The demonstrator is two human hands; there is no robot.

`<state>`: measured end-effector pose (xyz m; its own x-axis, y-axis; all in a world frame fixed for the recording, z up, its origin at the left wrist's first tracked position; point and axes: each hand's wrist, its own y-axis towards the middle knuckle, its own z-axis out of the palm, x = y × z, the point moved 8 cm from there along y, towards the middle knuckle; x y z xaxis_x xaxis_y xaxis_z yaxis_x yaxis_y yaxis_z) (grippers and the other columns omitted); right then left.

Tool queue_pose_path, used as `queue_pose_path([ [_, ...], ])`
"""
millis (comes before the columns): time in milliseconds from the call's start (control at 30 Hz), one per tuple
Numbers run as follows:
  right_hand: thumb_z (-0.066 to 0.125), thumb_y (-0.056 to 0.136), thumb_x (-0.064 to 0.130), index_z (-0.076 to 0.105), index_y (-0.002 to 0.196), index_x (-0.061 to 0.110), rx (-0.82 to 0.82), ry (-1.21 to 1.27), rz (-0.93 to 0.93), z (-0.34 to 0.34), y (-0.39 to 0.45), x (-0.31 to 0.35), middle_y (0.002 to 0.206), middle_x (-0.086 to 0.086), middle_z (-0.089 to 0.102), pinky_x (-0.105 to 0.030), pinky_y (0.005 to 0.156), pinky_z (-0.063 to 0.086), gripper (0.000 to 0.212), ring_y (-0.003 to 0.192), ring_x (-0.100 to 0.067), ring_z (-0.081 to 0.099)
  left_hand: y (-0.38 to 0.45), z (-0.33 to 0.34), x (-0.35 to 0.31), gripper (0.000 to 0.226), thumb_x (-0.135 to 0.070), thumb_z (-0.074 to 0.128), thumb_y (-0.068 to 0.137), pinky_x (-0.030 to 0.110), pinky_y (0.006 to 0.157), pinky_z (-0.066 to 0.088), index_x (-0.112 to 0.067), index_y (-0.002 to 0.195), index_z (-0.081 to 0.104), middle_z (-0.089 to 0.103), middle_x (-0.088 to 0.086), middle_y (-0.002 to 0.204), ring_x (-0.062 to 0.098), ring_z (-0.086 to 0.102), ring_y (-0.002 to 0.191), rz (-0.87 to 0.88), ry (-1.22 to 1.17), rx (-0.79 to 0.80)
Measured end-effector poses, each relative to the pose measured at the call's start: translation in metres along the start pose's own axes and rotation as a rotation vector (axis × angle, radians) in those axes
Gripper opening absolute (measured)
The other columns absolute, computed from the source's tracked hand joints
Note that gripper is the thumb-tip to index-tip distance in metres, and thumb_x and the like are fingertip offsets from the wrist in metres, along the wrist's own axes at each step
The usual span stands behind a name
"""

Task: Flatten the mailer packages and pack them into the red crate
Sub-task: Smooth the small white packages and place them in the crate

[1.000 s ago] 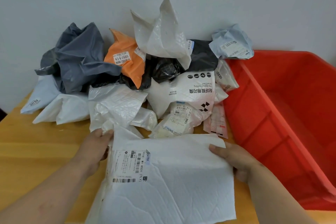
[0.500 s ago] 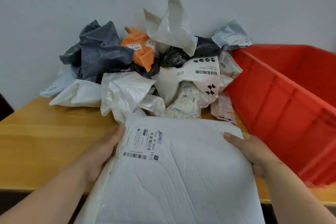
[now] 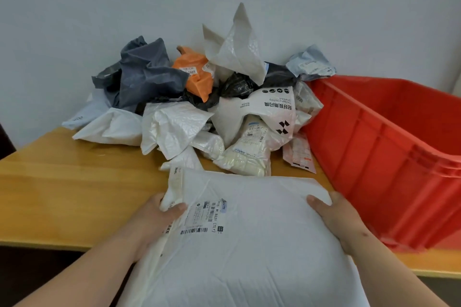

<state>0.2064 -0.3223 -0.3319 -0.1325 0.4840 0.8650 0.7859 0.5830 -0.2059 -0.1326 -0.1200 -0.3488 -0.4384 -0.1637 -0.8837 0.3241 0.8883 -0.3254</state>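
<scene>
Can't see the bottom edge of the big white mailer (image 3: 249,244), cut off by the frame. Label print (image 3: 203,217) too blurry to read properly. Smooth, faintly creased plastic, roughly rectangular, hanging over the near edge of the wooden table (image 3: 62,182). Gripped at both top corners: left hand (image 3: 157,219) with thumb on top, other fingers hidden underneath; right hand (image 3: 339,219) same deal. Crinkly heap of mailers (image 3: 199,107) piled behind against the wall. Ribbed red crate (image 3: 386,157) just right, inside mostly hidden.

Left hand (image 3: 159,217), right hand (image 3: 335,219); thumbs uppermost
</scene>
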Motion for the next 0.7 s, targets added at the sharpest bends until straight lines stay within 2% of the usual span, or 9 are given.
queue_pose_path([
  [133,0.064,0.092,0.046,0.036,0.148,0.006,-0.039,-0.121,0.005,0.0,0.009,0.0,0.148,-0.015,0.046,-0.043,0.105,0.039,0.073,0.132,-0.035,0.045,0.004,-0.003,-0.005,0.076,-0.034,0.075,0.084,0.034,0.077,0.05,-0.024,0.148,0.036,0.061,-0.008,0.115,0.016,0.062,0.096,0.067,-0.026,-0.063],
  [233,0.063,0.092,0.048,0.036,0.146,0.01,-0.073,-0.307,0.002,-0.004,0.009,0.002,0.145,-0.014,0.048,-0.043,0.102,0.041,0.072,0.129,-0.035,0.048,0.0,0.002,-0.012,0.083,-0.036,0.069,0.089,0.029,0.083,0.041,-0.035,0.154,0.017,0.051,-0.008,0.134,0.013,0.051,0.106,0.141,0.092,-0.047],
  [333,0.052,0.094,0.055,0.027,0.151,0.027,-0.16,-0.735,-0.034,0.0,0.005,0.019,0.151,-0.007,0.034,-0.048,0.109,0.032,0.068,0.135,-0.033,0.036,0.006,0.007,-0.01,0.076,-0.046,0.053,0.096,0.028,0.088,0.043,-0.047,0.152,0.003,0.043,-0.003,0.149,0.02,0.054,0.12,0.158,0.381,0.032],
  [367,0.047,0.096,0.056,0.024,0.152,0.031,-0.177,-0.792,-0.081,0.005,0.0,0.028,0.154,-0.005,0.028,-0.049,0.112,0.028,0.066,0.138,-0.032,0.031,0.005,0.008,-0.01,0.072,-0.049,0.046,0.098,0.029,0.09,0.045,-0.05,0.151,-0.002,0.042,0.0,0.149,0.021,0.055,0.119,0.152,0.493,0.051],
  [433,0.035,0.097,0.062,0.018,0.155,0.037,-0.111,-0.823,-0.208,0.03,-0.014,0.045,0.163,0.0,0.013,-0.05,0.119,0.015,0.066,0.147,-0.028,0.017,0.004,0.01,-0.011,0.064,-0.049,0.035,0.101,0.032,0.095,0.045,-0.052,0.149,-0.007,0.03,0.004,0.151,0.019,0.05,0.117,0.18,0.725,0.049],
  [500,0.021,0.091,0.075,0.008,0.155,0.043,0.033,-0.86,-0.305,0.063,-0.028,0.046,0.166,0.006,-0.004,-0.05,0.121,0.002,0.072,0.153,-0.025,0.0,0.001,0.016,-0.02,0.061,-0.041,0.03,0.103,0.035,0.107,0.036,-0.051,0.15,-0.007,0.006,0.002,0.158,0.022,0.03,0.134,0.281,0.934,-0.007],
  [567,0.006,0.081,0.083,-0.002,0.155,0.046,0.149,-0.891,-0.323,0.086,-0.039,0.033,0.165,0.009,-0.014,-0.053,0.12,-0.007,0.083,0.152,-0.023,-0.012,-0.005,0.029,-0.032,0.058,-0.038,0.025,0.103,0.039,0.12,0.017,-0.047,0.152,-0.005,-0.016,-0.005,0.162,0.023,-0.002,0.148,0.408,1.008,0.001],
  [633,-0.003,0.072,0.085,-0.007,0.154,0.047,0.174,-0.897,-0.301,0.092,-0.039,0.019,0.165,0.011,-0.014,-0.055,0.12,-0.009,0.091,0.152,-0.022,-0.016,-0.005,0.044,-0.037,0.057,-0.051,0.017,0.101,0.04,0.122,0.002,-0.043,0.153,-0.006,-0.022,-0.007,0.161,0.018,-0.019,0.149,0.45,0.998,0.067],
  [700,-0.004,0.07,0.086,-0.008,0.154,0.048,0.168,-0.901,-0.283,0.092,-0.035,0.014,0.165,0.012,-0.013,-0.056,0.119,-0.01,0.092,0.152,-0.021,-0.015,0.001,0.052,-0.032,0.079,-0.077,0.003,0.084,0.043,0.122,-0.003,-0.04,0.153,-0.01,-0.024,-0.009,0.16,0.017,-0.024,0.147,0.396,0.998,0.143],
])
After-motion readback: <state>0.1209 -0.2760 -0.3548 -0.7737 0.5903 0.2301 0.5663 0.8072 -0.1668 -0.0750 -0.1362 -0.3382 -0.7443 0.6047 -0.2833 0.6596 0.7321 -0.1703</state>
